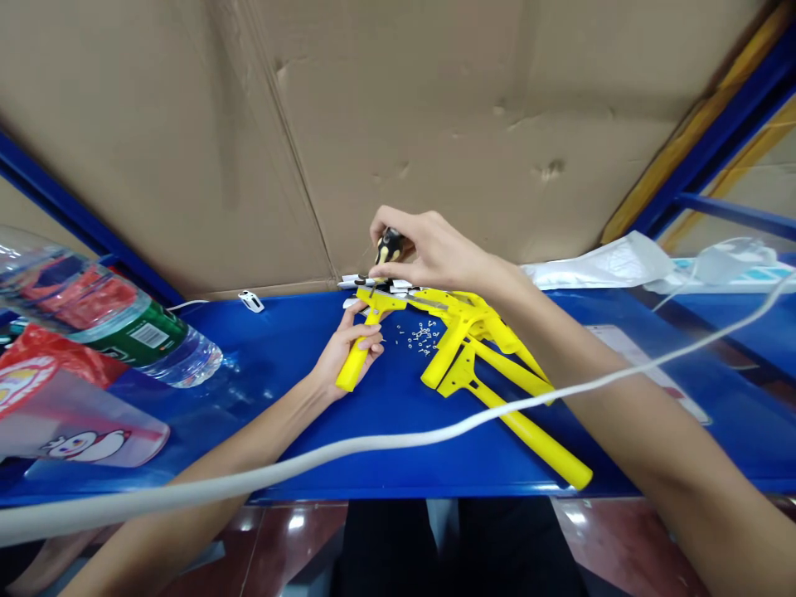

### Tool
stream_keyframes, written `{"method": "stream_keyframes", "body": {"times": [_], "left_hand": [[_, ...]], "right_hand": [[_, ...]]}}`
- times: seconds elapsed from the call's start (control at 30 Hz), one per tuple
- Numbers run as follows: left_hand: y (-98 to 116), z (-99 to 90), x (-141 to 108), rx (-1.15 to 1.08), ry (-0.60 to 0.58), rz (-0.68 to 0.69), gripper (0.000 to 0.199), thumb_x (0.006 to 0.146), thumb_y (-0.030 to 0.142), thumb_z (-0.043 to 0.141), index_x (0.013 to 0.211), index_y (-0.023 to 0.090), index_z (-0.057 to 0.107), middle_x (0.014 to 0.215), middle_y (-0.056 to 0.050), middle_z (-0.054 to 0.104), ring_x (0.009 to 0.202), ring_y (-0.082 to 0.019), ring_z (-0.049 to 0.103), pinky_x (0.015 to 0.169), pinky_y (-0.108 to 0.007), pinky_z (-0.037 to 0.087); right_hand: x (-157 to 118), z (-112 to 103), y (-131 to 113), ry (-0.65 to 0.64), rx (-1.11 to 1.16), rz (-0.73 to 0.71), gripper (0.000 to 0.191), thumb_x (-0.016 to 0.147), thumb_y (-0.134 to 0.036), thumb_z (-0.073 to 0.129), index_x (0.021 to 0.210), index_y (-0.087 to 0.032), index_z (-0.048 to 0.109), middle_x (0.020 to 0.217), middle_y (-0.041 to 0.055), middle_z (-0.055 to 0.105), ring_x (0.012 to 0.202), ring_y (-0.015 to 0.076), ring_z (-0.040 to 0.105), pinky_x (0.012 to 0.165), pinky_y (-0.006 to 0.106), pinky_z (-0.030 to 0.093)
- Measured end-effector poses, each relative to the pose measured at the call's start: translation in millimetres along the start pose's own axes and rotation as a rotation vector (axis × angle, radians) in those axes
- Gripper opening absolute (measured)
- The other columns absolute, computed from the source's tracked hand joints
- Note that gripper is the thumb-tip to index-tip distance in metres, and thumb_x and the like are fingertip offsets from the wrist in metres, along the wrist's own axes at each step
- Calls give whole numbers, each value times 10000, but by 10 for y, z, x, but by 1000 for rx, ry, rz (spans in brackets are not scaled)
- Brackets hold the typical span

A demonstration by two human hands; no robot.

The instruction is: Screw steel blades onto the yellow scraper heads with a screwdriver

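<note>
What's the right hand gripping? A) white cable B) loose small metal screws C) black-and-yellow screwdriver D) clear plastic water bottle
C: the right hand wraps the black-and-yellow screwdriver by its handle, shaft pointing down toward the yellow plastic part.

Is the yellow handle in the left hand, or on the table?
In the hand: the left hand wraps its fingers around the yellow plastic handle.
</note>
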State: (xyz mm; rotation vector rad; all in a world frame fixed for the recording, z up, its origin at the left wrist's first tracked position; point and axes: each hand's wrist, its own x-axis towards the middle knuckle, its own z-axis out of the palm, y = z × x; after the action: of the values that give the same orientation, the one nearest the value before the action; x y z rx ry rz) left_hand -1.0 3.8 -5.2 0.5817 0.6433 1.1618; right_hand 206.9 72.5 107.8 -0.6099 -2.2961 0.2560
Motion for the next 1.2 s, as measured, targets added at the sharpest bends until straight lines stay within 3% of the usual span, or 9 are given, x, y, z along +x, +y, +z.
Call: {"method": "stream_keyframes", "body": {"times": [0.17, 0.37, 0.43, 0.53, 0.63, 0.8, 1.0, 1.2], "left_hand": [[-10, -13, 1, 73, -60, 19, 645, 717, -28, 795, 1221, 300, 560, 1199, -21, 739, 486, 21, 445, 581, -176, 482], [23, -29, 23, 171, -105, 87, 702, 712, 9, 820, 1299, 311, 581, 1114, 5, 740, 482, 9, 448, 574, -196, 488], [65, -34, 39, 219, -125, 121, 719, 704, 16, 828, 1313, 309, 582, 1082, 12, 734, 479, 1, 454, 575, -209, 501], [176, -32, 52, 247, -141, 189, 700, 699, 11, 829, 1283, 310, 584, 1070, 22, 726, 474, -2, 456, 575, -217, 514], [318, -5, 27, 227, -144, 253, 661, 715, -8, 801, 1255, 317, 600, 1172, 3, 733, 468, 13, 439, 563, -202, 507], [492, 65, -86, 183, -198, 278, 621, 745, -42, 728, 1227, 344, 668, 1277, -7, 732, 453, 26, 401, 533, -176, 482], [554, 87, -170, 144, -220, 270, 682, 723, -46, 698, 1258, 378, 709, 1428, -16, 691, 429, 52, 309, 504, -165, 458], [541, 86, -199, 188, -241, 250, 712, 707, -41, 696, 1280, 380, 706, 1438, -25, 690, 421, 49, 309, 497, -183, 445]], "right_hand": [[-160, 71, -28, 166, 30, 117, 379, 912, -502, 813, 1045, -264, 550, 848, -6, 700, 727, 194, 651, 726, 387, 580], [-501, 149, -181, 276, 221, 117, 428, 926, -557, 782, 1103, -259, 533, 1124, 84, 770, 958, 253, 757, 871, 461, 657], [-623, 226, -172, 386, 306, 153, 415, 937, -539, 777, 1103, -261, 519, 1133, 89, 776, 1004, 258, 772, 909, 464, 658], [-784, 367, -90, 655, 438, 253, 432, 953, -518, 766, 1131, -289, 446, 1142, 82, 766, 1095, 258, 771, 939, 447, 655], [-897, 468, 5, 768, 467, 383, 506, 929, -558, 772, 1167, -314, 398, 1089, 54, 741, 1005, 249, 782, 914, 447, 671], [-974, 542, 58, 634, 413, 505, 502, 895, -593, 776, 1162, -297, 471, 1055, 53, 739, 941, 263, 776, 874, 472, 673], [-1003, 641, -35, 417, 372, 458, 427, 891, -527, 803, 1119, -274, 546, 1050, 58, 806, 944, 277, 787, 868, 461, 646], [-1018, 657, -72, 362, 284, 432, 396, 911, -517, 788, 1115, -256, 571, 1032, 69, 806, 912, 266, 782, 842, 429, 638]]}}
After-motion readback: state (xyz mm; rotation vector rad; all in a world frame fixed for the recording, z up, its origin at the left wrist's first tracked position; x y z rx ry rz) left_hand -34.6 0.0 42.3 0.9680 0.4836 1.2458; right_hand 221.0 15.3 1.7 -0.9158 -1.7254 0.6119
